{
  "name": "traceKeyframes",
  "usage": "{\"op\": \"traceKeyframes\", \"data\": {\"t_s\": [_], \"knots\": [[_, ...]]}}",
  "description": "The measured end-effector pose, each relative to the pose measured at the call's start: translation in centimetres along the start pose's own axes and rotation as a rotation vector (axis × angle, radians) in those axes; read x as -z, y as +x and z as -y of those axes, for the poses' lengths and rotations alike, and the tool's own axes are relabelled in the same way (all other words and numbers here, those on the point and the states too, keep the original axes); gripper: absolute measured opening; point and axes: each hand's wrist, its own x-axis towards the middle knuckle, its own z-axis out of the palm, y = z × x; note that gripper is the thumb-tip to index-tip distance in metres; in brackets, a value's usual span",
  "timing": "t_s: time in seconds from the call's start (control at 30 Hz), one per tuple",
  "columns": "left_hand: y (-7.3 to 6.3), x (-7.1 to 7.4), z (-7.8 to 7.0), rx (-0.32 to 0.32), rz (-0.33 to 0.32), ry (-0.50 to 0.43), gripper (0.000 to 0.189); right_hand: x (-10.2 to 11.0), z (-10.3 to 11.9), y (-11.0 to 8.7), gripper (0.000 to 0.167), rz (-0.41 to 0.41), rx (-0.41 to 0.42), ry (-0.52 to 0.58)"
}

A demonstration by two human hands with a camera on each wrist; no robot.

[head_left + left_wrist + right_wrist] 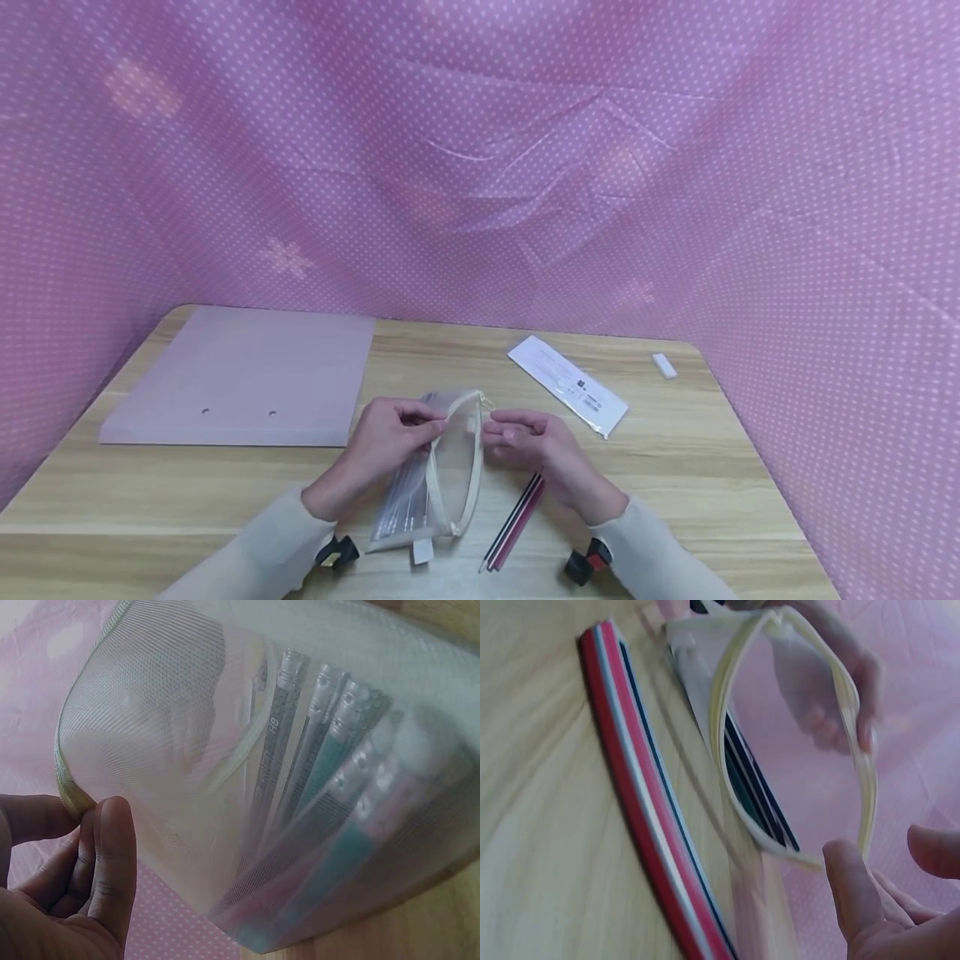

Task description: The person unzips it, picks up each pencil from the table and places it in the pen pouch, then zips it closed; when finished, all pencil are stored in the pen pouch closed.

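Observation:
My left hand pinches the zipper edge of a see-through mesh pencil pouch between thumb and fingers. The pouch mouth gapes wide, its pale zipper rim forming a loop in the right wrist view. Inside lie several pencils with metal ferrules and eraser ends, dark and teal, seen through the mesh. My right hand is at the opposite edge of the mouth, fingers extended, thumb apart, holding nothing. Below it, several pencils, red, pink and dark, lie side by side on the table.
A large pale pink folder lies at the left of the wooden table. A white packet with printing lies at the back right, and a white eraser farther right. Pink dotted cloth surrounds the table.

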Motion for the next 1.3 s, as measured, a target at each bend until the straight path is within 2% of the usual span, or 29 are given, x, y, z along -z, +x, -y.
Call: {"op": "traceKeyframes", "data": {"t_s": [0.23, 0.33, 0.47, 0.53, 0.67, 0.83, 0.9, 1.0, 1.07, 1.3], "knots": [[0.0, 0.0, 0.1, 0.001, -0.002, -0.009, 0.01, 2.4, 0.0, -0.4, 0.055, -0.056, 0.032, -0.018], [0.0, -0.1, 0.0, 0.002, -0.001, -0.009, 0.011, 3.4, 0.2, -0.6, 0.051, -0.058, 0.044, -0.196], [0.0, -0.1, 0.0, 0.0, -0.001, -0.006, 0.011, 4.7, 0.3, -0.7, 0.043, -0.002, 0.047, -0.503], [0.0, -0.1, 0.1, -0.004, 0.0, -0.008, 0.011, 5.2, 0.2, -0.8, 0.041, 0.055, 0.066, -0.641], [0.0, -0.1, 0.2, -0.012, 0.006, -0.016, 0.01, 5.7, 0.2, -0.9, 0.041, 0.192, 0.153, -0.89], [0.0, -0.1, 0.2, -0.018, 0.017, -0.032, 0.012, 6.0, 0.3, -1.4, 0.049, 0.41, 0.305, -1.067], [0.0, 0.0, 0.3, -0.022, 0.02, -0.038, 0.013, 6.1, 0.3, -1.4, 0.051, 0.466, 0.374, -1.137], [0.0, 0.0, 0.3, -0.025, 0.021, -0.045, 0.014, 6.1, 0.2, -1.4, 0.05, 0.492, 0.446, -1.222], [0.0, 0.0, 0.4, -0.025, 0.018, -0.044, 0.013, 6.1, 0.1, -1.3, 0.046, 0.477, 0.456, -1.258], [0.0, 0.0, 0.4, -0.024, 0.016, -0.037, 0.012, 6.4, 0.0, -1.0, 0.037, 0.428, 0.373, -1.278]]}}
